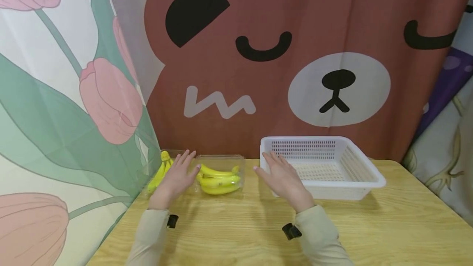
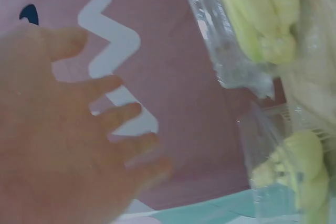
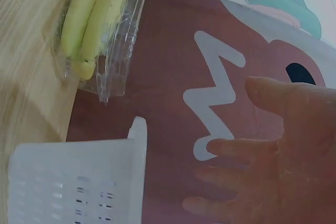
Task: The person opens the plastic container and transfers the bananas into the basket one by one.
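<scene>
My left hand (image 1: 178,179) is held over the table with its fingers spread, between two bunches of bananas. One bunch (image 1: 157,177) is at the far left, partly behind that hand; the other bunch (image 1: 219,180) lies in a clear plastic box (image 1: 238,160) to its right. In the left wrist view both bunches (image 2: 262,9) show beyond the fingers, in clear plastic. My right hand (image 1: 282,177), fingers straight and apart, overlaps the left end of a white plastic basket (image 1: 354,184) in the head view. Neither hand holds anything.
The basket stands on the right of the wooden table (image 1: 236,233), with slotted walls and nothing inside. A curtain with a bear face (image 1: 266,73) hangs right behind the table. Another curtain with tulips (image 1: 74,93) closes off the left side.
</scene>
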`<state>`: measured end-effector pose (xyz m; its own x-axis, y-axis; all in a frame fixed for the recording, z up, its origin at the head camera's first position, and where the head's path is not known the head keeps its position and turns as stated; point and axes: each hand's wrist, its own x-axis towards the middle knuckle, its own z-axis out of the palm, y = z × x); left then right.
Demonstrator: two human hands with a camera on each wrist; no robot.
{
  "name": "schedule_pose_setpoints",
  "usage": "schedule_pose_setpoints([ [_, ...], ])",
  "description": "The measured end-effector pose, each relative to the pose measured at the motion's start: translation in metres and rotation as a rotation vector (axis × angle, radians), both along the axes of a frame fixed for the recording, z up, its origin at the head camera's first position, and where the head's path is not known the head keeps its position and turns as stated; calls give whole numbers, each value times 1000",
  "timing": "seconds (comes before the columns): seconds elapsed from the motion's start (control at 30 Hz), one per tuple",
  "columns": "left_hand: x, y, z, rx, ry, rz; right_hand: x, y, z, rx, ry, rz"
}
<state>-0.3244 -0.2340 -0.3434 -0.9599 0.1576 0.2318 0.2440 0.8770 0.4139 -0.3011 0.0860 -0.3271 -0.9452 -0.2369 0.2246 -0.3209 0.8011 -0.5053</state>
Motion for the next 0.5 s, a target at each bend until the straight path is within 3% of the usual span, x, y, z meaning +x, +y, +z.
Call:
schedule_pose_setpoints([
  [0.3,-21,-23,-20,241,-37,-107,-11,-19,-3,-244,50,54],
  [0.4,-26,-30,-29,270,-31,-109,-14,-31,-6,-301,60,45],
  [0.5,-29,-35,-37,241,3,-100,-15,-43,-11,-315,75,31],
])
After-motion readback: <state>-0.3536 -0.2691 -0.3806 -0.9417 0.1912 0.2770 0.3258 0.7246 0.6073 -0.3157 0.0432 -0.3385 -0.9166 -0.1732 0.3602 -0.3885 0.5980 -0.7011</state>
